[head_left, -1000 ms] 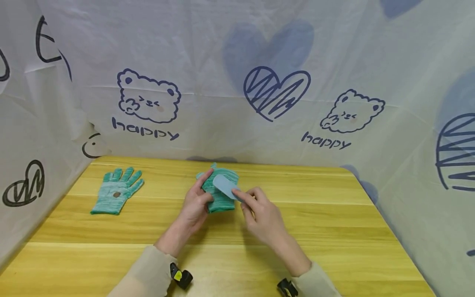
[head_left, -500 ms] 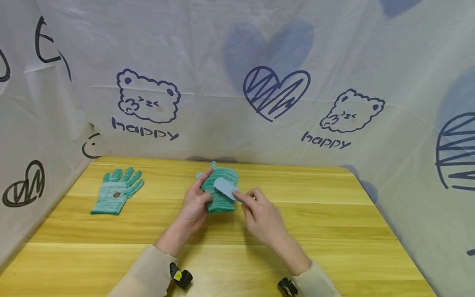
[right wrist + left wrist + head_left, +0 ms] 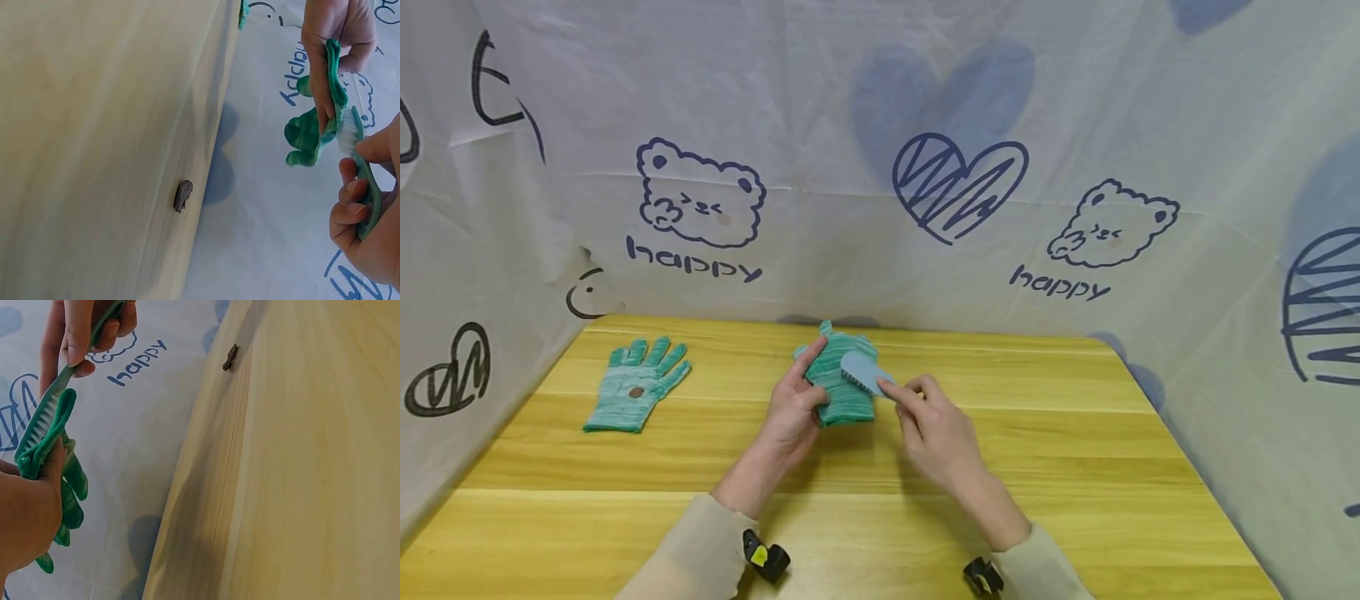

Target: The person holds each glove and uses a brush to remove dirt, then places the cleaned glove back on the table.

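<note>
green glove (image 3: pixel 832 375) between the hands (image 3: pixel 793 404) (image 3: pixel 937 433), left gripping, blue brush (image 3: pixel 865 372) touching

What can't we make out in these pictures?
Head view: brush, handle mostly hidden by right grip.
Head view: held glove, far side turned away from camera.
Head view: brown spot on the flat glove, too small to identify.
Right wrist view: flat glove, cut off by top edge.

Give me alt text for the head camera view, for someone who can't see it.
A person's right hand holds a light-blue brush against a green glove gripped in the left hand; a second glove lies on the yellowish table.
</note>
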Tool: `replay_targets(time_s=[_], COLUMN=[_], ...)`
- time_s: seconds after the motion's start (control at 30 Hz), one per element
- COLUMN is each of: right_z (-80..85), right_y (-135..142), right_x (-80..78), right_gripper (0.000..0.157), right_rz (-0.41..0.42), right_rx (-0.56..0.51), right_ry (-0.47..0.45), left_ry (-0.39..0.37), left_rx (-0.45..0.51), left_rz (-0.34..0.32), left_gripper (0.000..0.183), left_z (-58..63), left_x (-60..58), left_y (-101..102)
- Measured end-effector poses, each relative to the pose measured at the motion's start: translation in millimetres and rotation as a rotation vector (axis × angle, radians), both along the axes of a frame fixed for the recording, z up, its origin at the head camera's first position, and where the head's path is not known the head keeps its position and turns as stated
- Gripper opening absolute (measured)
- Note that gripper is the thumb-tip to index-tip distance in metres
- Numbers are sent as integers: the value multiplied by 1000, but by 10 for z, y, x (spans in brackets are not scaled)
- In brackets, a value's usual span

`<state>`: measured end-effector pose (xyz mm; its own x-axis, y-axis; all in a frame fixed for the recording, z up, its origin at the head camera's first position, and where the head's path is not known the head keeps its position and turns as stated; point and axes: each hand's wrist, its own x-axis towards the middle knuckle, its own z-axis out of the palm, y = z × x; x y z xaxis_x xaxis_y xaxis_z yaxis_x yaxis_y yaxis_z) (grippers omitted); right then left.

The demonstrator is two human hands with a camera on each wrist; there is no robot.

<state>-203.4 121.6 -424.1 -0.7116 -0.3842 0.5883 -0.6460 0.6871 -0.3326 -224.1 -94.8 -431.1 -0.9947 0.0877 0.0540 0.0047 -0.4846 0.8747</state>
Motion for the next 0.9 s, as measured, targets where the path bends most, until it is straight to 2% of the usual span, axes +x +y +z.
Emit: replay_targets(time_s=[0.37, 0.53, 0.77, 0.9], right_z=[-6, -12, 0, 14], right_y=[62, 80, 72, 41], right_x=[-34, -45, -38, -24], right_gripper=[40, 40, 42, 42], right_rz=[-34, -40, -23, 24], right_rx=[-22, -22, -59, -78], right_ry=[-17, -26, -9, 32], left_ry=[-41, -46, -50, -41], left_rx=[26, 19, 10, -7], left_rz=[44, 42, 42, 31], left_gripper=[90, 90, 91, 92], left_z=[2, -2, 0, -3], left_x=[-6, -15, -14, -12], left_y=[-3, -10, -7, 3])
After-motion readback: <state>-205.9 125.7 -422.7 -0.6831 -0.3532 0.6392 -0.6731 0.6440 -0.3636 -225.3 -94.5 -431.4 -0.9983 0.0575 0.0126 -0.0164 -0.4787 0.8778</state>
